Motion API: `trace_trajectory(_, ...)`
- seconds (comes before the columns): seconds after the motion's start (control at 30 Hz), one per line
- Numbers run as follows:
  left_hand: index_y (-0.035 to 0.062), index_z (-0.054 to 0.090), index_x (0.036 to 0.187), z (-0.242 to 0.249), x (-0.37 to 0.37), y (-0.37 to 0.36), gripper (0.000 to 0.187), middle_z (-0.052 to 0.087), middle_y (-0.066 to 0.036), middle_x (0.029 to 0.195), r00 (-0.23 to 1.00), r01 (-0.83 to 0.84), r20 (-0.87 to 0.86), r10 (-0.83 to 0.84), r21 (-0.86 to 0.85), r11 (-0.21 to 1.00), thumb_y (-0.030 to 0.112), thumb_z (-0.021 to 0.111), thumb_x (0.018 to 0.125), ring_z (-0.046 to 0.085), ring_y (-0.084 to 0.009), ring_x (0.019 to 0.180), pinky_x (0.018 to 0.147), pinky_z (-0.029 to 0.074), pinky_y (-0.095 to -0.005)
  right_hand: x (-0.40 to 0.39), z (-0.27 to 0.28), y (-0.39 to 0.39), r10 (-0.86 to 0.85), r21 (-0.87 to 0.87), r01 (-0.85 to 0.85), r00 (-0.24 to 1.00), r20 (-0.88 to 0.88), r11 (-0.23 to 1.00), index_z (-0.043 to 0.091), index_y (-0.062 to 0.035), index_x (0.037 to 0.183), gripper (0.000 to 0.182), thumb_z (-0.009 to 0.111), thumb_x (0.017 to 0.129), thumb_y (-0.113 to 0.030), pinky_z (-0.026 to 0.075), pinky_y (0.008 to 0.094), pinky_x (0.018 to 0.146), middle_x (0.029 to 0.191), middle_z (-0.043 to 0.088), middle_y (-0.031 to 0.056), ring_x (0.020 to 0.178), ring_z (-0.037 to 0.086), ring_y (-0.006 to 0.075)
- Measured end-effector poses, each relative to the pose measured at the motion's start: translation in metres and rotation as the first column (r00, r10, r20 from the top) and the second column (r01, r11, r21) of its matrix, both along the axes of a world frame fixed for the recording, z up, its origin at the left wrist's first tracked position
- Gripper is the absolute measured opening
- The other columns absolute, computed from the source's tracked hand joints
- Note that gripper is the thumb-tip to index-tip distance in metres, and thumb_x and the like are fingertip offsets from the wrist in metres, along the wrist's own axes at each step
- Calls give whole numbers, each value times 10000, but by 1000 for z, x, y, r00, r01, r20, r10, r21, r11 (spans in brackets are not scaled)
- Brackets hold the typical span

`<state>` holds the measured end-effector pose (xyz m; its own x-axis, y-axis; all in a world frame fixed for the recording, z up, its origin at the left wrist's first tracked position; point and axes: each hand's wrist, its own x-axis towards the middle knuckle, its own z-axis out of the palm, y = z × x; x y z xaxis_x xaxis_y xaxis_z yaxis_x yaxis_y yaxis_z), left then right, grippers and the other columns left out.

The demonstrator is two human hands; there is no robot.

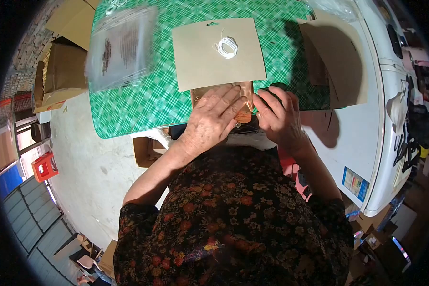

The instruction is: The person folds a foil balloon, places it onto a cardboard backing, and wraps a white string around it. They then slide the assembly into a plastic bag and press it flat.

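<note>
Below a tan card (190,57) with a hang hole, a shiny clear plastic bag (245,90) reaches the table's near edge. My left hand (217,112) lies on the bag with fingers stretched out flat, pressing it down. At the bag's right edge, my right hand (279,114) has bent fingers, its fingertips gripping that side. An orange-brown rounded piece (243,116) shows through the plastic between the hands. On the card rests a coiled bundle of white cord (227,47).
A green plaid cloth (162,107) covers the table. Clear bags with dark print (121,50) are stacked at the left, brown cardboard sheets (341,62) at the right. A white appliance-like surface (362,136) adjoins the table. A cardboard box (64,71) and red stool (45,167) stand leftward.
</note>
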<state>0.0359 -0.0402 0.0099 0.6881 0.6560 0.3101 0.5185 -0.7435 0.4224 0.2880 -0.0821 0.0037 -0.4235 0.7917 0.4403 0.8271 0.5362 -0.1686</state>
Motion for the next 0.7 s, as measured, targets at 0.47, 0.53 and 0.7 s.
trace_trajectory(0.47, 71, 739, 1380, -2, 1, 3, 510, 639, -157, 1492, 1000, 13, 25, -13, 4, 1000, 193, 763, 885, 574, -353, 1421, 1186, 462, -541, 1, 6, 10, 93, 5, -93, 996, 1, 996, 779, 21, 1126, 297, 686, 877, -110, 429, 447, 1096, 1427, 669, 81, 1374, 552, 281)
trace_trajectory(0.53, 73, 736, 1384, -2, 1, 3, 506, 638, -156, 1488, 1000, 15, 19, -16, 9, 1000, 204, 753, 895, 572, -351, 1420, 1182, 463, -538, 2, 7, 18, 136, 63, -136, 991, 5, 989, 774, 23, 1072, 248, 695, 867, -92, 451, 436, 1063, 1380, 694, 100, 1350, 585, 275)
trace_trajectory(0.7, 78, 721, 1406, -3, 1, 5, 520, 638, -147, 1476, 999, 28, 22, -28, 15, 999, 227, 737, 909, 570, -343, 1414, 1174, 467, -525, 7, 11, 29, 234, 38, -234, 972, 12, 971, 747, -2, 950, 148, 724, 831, -87, 480, 431, 1000, 1238, 741, 126, 1292, 638, 266)
